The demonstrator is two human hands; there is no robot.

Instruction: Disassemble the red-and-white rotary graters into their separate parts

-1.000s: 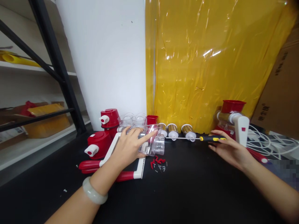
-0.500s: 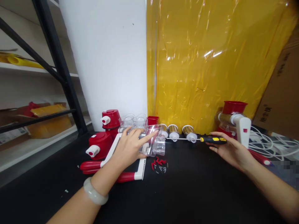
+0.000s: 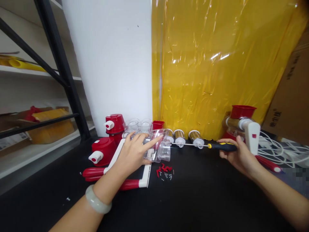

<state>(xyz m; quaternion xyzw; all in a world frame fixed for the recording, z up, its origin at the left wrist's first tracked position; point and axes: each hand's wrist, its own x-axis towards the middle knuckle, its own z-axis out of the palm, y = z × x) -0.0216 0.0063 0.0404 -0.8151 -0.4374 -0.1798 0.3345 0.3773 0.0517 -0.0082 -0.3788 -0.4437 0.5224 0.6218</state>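
My left hand [image 3: 136, 148] is wrapped over a clear plastic grater housing [image 3: 159, 148], its index finger stretched along the top. My right hand [image 3: 238, 154] grips the black and yellow handle of a screwdriver [image 3: 222, 147]. The long shaft points left, and its tip is at the housing; whether it sits on a screw I cannot tell. Just in front of the housing lie small red plastic parts [image 3: 166, 167] and several loose screws [image 3: 166, 176]. White crank handles with red grips [image 3: 130, 184] rest under and beside my left forearm.
Metal grating drums [image 3: 179, 138] line the back. Red bases [image 3: 102, 150] with white knobs stand at left, near clear housings [image 3: 145, 125]. An assembled rotary grater [image 3: 243, 124] and white cables [image 3: 277, 146] are at right. A black-framed shelf [image 3: 72, 96] borders the left.
My right hand has shifted slightly right and its fingers have changed position on the screwdriver handle. My left hand and the clear housing stay nearly the same.
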